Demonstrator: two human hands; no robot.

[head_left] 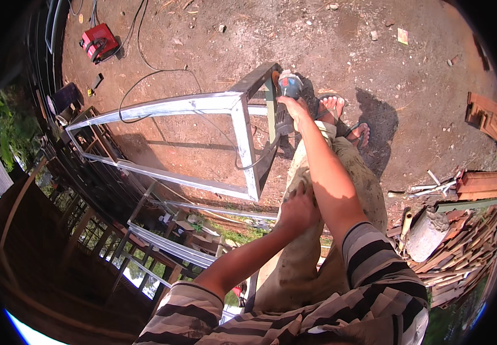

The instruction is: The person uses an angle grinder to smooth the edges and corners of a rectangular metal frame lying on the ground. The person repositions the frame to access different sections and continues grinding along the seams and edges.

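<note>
My right hand is wrapped around an angle grinder with a blue-grey head and a dark body. Its disc is at the end corner of a silver-grey metal frame; whether the two touch, I cannot tell. A cord runs from the grinder's rear and loops by the frame's upright. My left hand lies on my thigh over the pale, stained trousers, fingers spread and holding nothing. The frame is made of welded square tubes and stands to the left of my legs.
A red box-shaped machine sits on the dirt at the far left, with black cables trailing from it. More metal tubes lie at the lower left. On the right is a pile of wood scraps. My sandalled feet stand close to the grinder.
</note>
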